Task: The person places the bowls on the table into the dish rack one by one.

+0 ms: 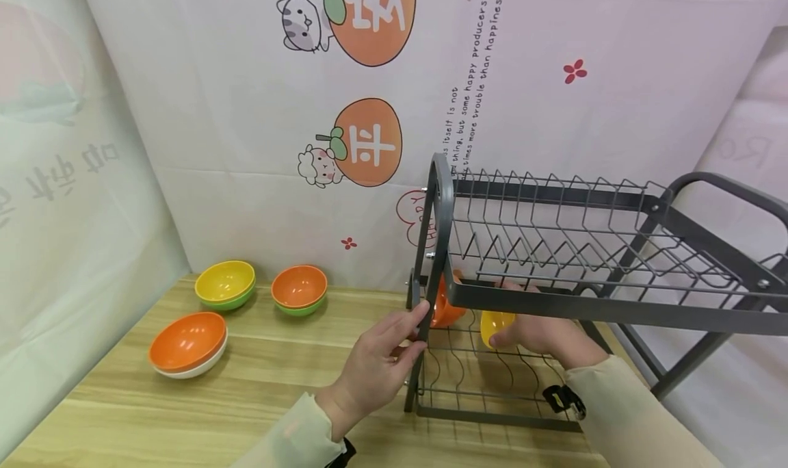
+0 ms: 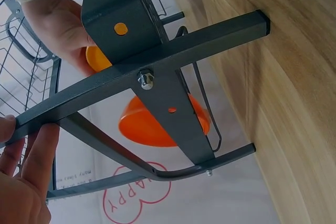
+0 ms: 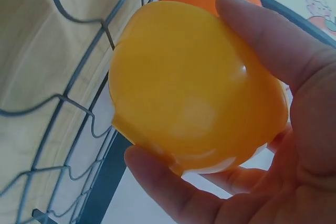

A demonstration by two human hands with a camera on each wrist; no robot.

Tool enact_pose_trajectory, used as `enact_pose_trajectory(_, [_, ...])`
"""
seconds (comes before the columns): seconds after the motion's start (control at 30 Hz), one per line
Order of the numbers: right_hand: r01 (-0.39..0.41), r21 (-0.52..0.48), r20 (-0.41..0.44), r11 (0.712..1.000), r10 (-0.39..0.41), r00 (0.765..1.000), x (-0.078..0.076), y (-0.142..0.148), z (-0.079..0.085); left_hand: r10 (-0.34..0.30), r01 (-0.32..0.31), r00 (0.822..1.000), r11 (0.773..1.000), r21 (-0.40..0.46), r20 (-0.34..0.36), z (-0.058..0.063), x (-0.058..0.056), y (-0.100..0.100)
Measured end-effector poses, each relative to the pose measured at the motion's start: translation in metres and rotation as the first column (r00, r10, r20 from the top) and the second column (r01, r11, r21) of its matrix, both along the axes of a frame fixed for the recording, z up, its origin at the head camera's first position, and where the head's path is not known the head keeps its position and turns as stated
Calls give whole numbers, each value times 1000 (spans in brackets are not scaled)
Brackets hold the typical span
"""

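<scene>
My left hand point(image 1: 378, 362) grips the left upright post of a black two-tier dish rack point(image 1: 615, 309), thumb and fingers on either side of the bar. Reaching in under the top tier, my right hand point(image 1: 542, 334) holds a small yellow bowl point(image 3: 194, 87) over the lower wire tier. In the right wrist view its thumb and fingers span the bowl's sides, outer base toward the camera. An orange bowl point(image 2: 147, 124) stands tilted on its side in the lower tier, near the left end, just beyond the yellow one.
On the wooden table point(image 1: 265, 386) to the left are a yellow bowl point(image 1: 224, 281) on a green one, an orange bowl point(image 1: 299, 286) on a green one, and a larger orange bowl point(image 1: 187, 341) on a white one. A printed cloth point(image 1: 246, 146) hangs behind.
</scene>
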State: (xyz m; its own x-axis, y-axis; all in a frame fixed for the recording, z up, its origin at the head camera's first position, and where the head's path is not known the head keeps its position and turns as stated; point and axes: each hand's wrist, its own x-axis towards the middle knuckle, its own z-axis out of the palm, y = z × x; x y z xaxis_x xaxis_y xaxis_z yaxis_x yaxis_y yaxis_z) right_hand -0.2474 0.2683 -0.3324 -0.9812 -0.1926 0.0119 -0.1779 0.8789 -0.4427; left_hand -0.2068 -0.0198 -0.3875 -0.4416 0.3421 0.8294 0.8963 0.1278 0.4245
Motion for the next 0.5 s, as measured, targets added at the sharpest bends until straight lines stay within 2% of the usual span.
enact_pose_trajectory(0.23, [10,48,104,999,-15,995,-14,-6,9,12,-12,1000,1000,1,18,0,1,1])
enact_pose_trajectory(0.33, [-8,70,54,998,5,999,-21,-7,4,13,-13,999,1000,-2,39,-1,2,1])
enact_pose_trajectory(0.43, [-34,139,-49,990,41,998,-38,-1,-10,17,-16,998,1000,-7,54,-1,3,1])
enact_pose_trajectory(0.5, [-23,202,-87,979,42,995,-50,3,-20,16,-16,998,1000,-6,61,-1,3,1])
